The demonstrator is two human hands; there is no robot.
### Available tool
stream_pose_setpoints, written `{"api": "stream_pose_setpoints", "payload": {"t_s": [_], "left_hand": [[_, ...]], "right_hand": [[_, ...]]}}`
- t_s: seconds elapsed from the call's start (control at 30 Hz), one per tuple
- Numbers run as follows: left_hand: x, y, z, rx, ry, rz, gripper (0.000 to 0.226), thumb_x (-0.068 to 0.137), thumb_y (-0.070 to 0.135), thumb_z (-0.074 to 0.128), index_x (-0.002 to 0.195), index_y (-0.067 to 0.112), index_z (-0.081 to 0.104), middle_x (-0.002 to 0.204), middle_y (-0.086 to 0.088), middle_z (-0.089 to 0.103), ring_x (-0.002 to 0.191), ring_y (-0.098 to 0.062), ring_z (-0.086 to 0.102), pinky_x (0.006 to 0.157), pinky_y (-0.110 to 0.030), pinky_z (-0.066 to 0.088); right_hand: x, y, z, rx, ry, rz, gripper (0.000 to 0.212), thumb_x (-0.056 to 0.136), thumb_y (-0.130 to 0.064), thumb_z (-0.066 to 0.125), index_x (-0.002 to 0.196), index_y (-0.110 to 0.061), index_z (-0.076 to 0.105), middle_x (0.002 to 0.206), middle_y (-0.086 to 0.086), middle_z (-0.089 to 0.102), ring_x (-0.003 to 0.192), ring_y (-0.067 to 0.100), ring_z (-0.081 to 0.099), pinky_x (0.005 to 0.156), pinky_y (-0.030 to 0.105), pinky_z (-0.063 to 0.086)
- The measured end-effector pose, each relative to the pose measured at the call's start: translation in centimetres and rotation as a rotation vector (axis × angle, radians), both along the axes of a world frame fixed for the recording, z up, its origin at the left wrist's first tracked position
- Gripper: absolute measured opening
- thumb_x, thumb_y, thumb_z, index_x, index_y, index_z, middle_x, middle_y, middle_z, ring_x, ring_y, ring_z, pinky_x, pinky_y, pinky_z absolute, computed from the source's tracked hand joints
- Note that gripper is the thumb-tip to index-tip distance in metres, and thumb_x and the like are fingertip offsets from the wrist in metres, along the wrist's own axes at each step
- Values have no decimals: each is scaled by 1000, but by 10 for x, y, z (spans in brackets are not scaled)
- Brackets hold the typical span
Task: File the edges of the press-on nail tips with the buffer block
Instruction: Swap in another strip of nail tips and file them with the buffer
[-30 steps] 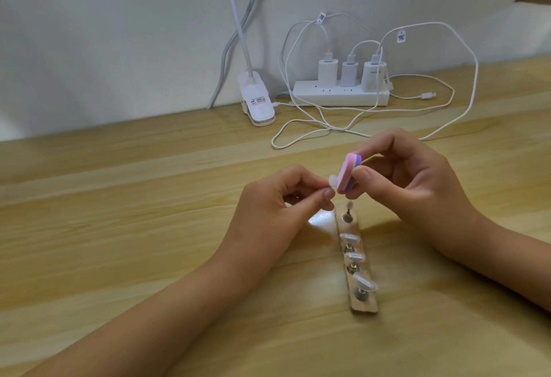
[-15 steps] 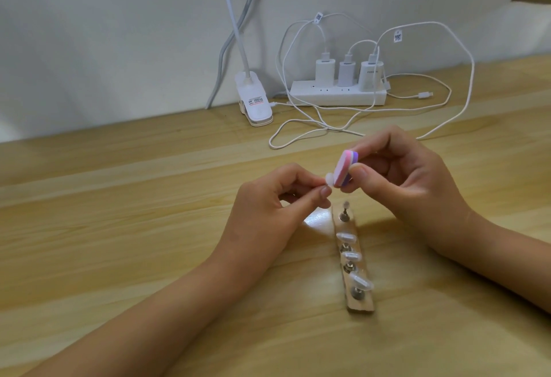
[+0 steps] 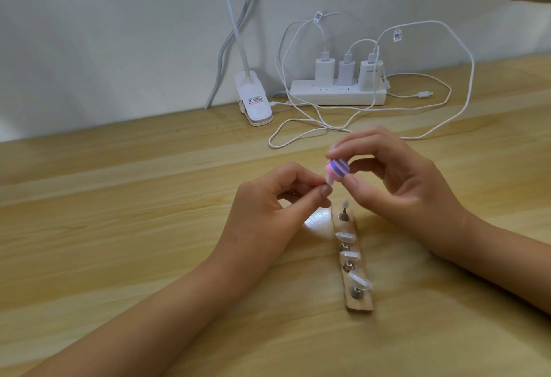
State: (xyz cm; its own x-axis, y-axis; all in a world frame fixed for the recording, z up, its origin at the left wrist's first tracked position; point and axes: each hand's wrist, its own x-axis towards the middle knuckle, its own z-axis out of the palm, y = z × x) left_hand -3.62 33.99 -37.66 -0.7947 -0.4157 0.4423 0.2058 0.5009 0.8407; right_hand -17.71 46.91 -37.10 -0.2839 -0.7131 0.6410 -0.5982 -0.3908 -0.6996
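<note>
My left hand (image 3: pixel 268 206) pinches a small clear press-on nail tip (image 3: pixel 419 180) between thumb and forefinger. My right hand (image 3: pixel 396 185) grips a little pink and purple striped buffer block (image 3: pixel 427 169) between thumb and fingers, its lower edge touching the tip. Below both hands a wooden strip (image 3: pixel 357 302) lies on the table with several metal pegs. Three of the pegs carry clear nail tips (image 3: pixel 346 237); the far peg (image 3: pixel 344 211) stands bare.
At the back by the wall are a white power strip (image 3: pixel 337 96) with three chargers, looping white cables (image 3: pixel 298 135) on the wooden table (image 3: pixel 119 227), and a white lamp clamp (image 3: pixel 253 102).
The buffer block has turned in my right hand, so its striped side faces me, and it sits higher over the nail tip. Both hands stay in nearly the same place.
</note>
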Motion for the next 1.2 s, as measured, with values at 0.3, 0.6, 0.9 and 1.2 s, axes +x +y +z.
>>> {"api": "stream_pose_setpoints", "payload": {"t_s": [0.3,0.6,0.9,1.2], "left_hand": [[0,0,0,-7,-16,1,5,87,14,73,85,18,70,77,6,74,76,-8,73,73,-21,55],[-1,-1,-1,39,-42,14,5,87,18,74,84,18,69,75,6,74,76,-13,72,74,-27,56],[1,-1,2,183,-27,-105,6,87,17,72,89,12,68,77,-1,75,78,-14,73,75,-18,52],[0,-12,12,558,-111,-192,12,76,16,70,78,27,74,74,0,70,66,-9,62,73,-19,50]], "right_hand": [[-2,0,-3,8,132,-31,24,85,-1,63,108,-7,63,110,11,60,106,27,61,90,35,53],[-9,-1,-3,58,99,-129,23,85,3,68,104,-9,66,105,7,61,100,24,61,87,42,52],[-13,-3,-3,137,-58,-148,18,87,-5,70,100,-16,66,102,5,62,96,21,63,89,31,53],[-13,-1,2,87,-354,-71,20,79,-26,70,97,-18,65,92,-11,68,88,5,63,77,14,49]]}}
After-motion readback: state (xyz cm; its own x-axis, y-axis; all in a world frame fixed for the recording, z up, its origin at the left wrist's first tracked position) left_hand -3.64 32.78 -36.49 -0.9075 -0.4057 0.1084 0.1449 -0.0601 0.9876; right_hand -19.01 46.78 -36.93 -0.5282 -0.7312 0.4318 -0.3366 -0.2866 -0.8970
